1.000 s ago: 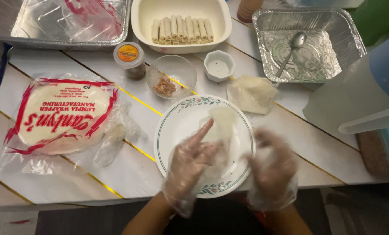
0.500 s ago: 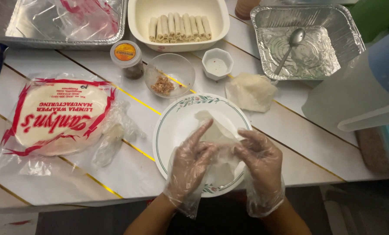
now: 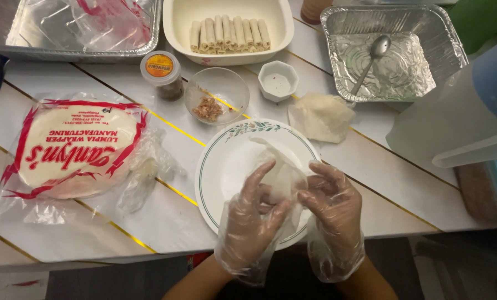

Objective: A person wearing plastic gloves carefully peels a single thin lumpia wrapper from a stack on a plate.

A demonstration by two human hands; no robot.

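Both my hands wear clear plastic gloves and work over a white plate [image 3: 226, 166] with a green rim. My left hand [image 3: 251, 219] and my right hand [image 3: 332, 205] pinch a thin pale wrapper sheet [image 3: 279, 172] between their fingertips, lifting part of it off the plate. The sheet is crumpled and partly folded upward between the hands.
A bag of round wrappers [image 3: 73, 147] lies at left. Behind the plate stand a glass bowl of filling [image 3: 216, 103], a small jar [image 3: 161, 73], a white cup [image 3: 278, 80], a dish of finished rolls [image 3: 229, 30], a foil tray with a spoon [image 3: 390, 53], loose wrappers [image 3: 320, 116] and a plastic jug [image 3: 459, 116].
My hands moved closer together over the plate. The wrapper, flat one second ago, is now pinched and lifted between both hands.
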